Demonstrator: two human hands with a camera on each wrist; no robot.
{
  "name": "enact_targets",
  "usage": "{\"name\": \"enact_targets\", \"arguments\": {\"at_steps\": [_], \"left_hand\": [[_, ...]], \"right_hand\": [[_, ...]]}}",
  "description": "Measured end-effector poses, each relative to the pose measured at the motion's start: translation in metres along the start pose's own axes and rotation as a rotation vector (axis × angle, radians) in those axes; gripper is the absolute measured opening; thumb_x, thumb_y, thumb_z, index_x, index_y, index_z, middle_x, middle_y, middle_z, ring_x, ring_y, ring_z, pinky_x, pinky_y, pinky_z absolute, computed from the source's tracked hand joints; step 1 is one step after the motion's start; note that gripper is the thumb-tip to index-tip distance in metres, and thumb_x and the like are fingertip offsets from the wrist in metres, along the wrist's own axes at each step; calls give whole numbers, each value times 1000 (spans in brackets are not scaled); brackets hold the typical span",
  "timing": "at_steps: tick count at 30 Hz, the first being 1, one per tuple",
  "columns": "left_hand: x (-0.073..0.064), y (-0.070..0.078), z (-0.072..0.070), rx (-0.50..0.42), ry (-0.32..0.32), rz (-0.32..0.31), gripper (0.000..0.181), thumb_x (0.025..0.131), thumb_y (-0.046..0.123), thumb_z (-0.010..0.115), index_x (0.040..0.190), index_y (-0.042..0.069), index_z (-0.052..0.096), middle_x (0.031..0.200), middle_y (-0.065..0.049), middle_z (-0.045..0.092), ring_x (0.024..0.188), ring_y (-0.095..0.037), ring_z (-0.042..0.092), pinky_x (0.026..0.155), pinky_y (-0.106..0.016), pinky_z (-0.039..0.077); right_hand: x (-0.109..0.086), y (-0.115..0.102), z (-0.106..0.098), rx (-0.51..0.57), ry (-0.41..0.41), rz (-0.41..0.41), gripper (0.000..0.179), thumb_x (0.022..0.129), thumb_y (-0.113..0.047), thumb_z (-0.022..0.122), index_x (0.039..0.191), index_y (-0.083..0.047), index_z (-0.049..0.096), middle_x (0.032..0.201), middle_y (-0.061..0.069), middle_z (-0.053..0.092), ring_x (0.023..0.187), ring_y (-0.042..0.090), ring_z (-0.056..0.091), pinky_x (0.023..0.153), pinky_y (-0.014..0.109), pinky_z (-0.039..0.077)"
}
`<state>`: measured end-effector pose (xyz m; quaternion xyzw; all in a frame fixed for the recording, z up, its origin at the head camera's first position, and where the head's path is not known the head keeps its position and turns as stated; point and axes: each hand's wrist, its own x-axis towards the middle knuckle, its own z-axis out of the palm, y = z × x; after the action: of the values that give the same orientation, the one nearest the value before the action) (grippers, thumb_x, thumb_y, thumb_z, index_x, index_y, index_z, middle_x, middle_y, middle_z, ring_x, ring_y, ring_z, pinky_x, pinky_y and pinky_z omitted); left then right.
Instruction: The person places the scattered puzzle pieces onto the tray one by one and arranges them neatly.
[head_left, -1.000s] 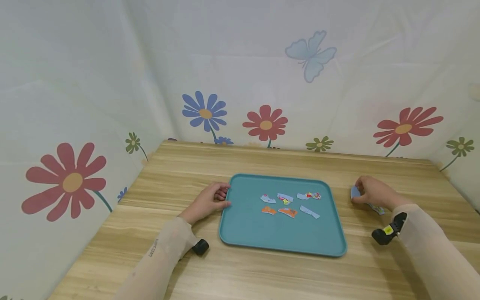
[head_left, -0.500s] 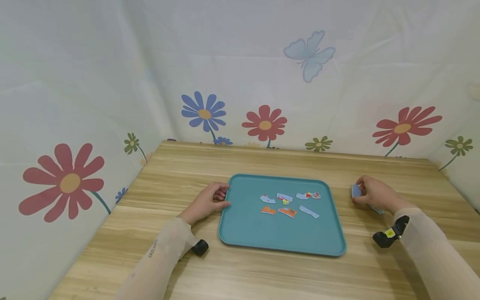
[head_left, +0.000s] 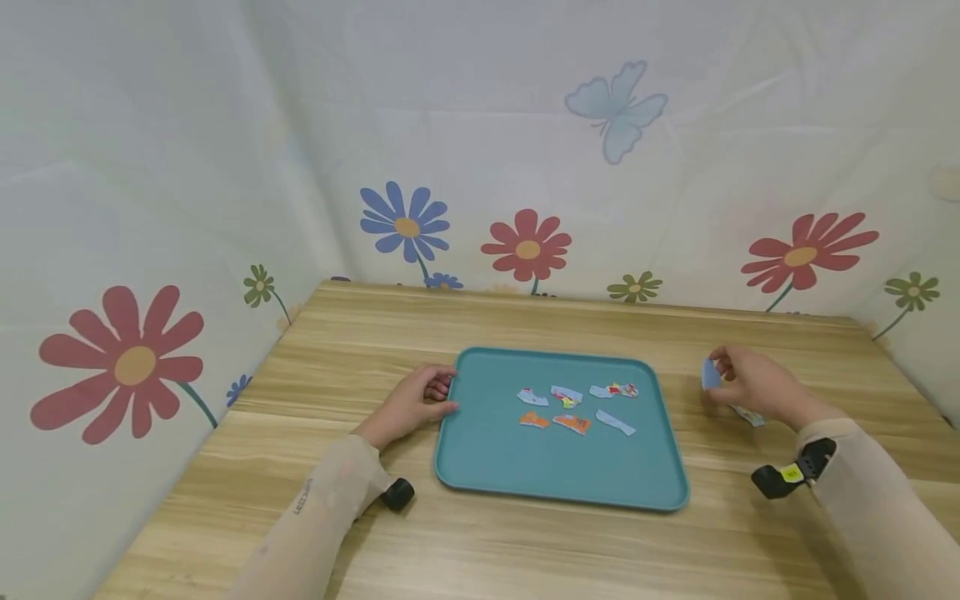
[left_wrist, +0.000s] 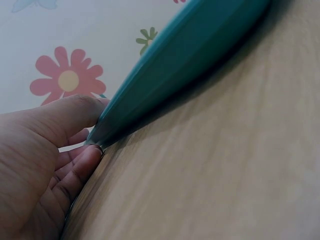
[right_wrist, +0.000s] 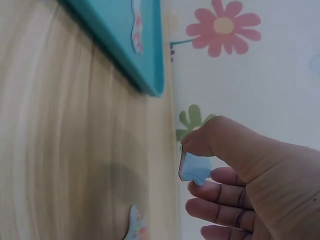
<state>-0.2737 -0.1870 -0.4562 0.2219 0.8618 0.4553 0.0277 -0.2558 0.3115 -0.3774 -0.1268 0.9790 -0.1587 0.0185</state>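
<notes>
My left hand [head_left: 408, 406] grips the left rim of a teal tray [head_left: 555, 467]. In the left wrist view its thumb lies over the tray edge [left_wrist: 165, 75] and fingers reach the underside. Right of the tray, my right hand [head_left: 761, 387] pinches a light blue puzzle piece [head_left: 709, 374] between thumb and fingers. The right wrist view shows this piece [right_wrist: 195, 167] held above the wooden table. Another puzzle piece [head_left: 747, 415], partly hidden by the right hand, lies on the table below it.
Several flat pieces lie in two rows on the tray, some pale blue with coloured print [head_left: 567, 396], two orange [head_left: 573, 424]. A wooden table [head_left: 465, 542] carries the tray. A flower-printed curtain [head_left: 465, 125] stands behind and to the left.
My right hand has lifted slightly and the blue piece stands more upright in its fingers. The left hand stays on the tray rim. The whole view has shifted a little.
</notes>
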Motion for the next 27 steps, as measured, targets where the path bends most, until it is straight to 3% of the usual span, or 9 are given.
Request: {"name": "enact_targets", "arguments": {"at_steps": [6,13,24,27], "left_hand": [[1,-1,0,0,-6,-11,53,85,12,73,132,1,51,116,-14,56,99,-19,55,87,-27,51],[2,-2,0,-2,-7,-10,53,85,12,73,132,1,51,117,-15,56,100,-20,55,88,-30,51],[0,-2,0,-10,-14,-1,53,86,12,73,132,1,51,116,-15,55,99,-19,55,87,-29,51],[0,-1,0,-13,-15,-1,54,86,13,73,133,1,50,115,-15,55,99,-20,55,87,-29,51]], "right_hand": [[-6,-22,-6,-41,63,-98,53,79,-19,76,114,14,53,94,19,62,86,29,60,76,45,53],[-14,-50,-7,-34,86,-154,54,76,-17,79,115,12,55,94,16,63,86,26,59,75,42,54],[-23,-89,4,-23,103,-206,54,76,-19,81,118,5,56,98,9,63,89,22,58,72,33,54],[-25,-99,9,-19,106,-254,54,76,-19,81,117,4,56,98,8,62,89,22,58,72,32,54]]}}
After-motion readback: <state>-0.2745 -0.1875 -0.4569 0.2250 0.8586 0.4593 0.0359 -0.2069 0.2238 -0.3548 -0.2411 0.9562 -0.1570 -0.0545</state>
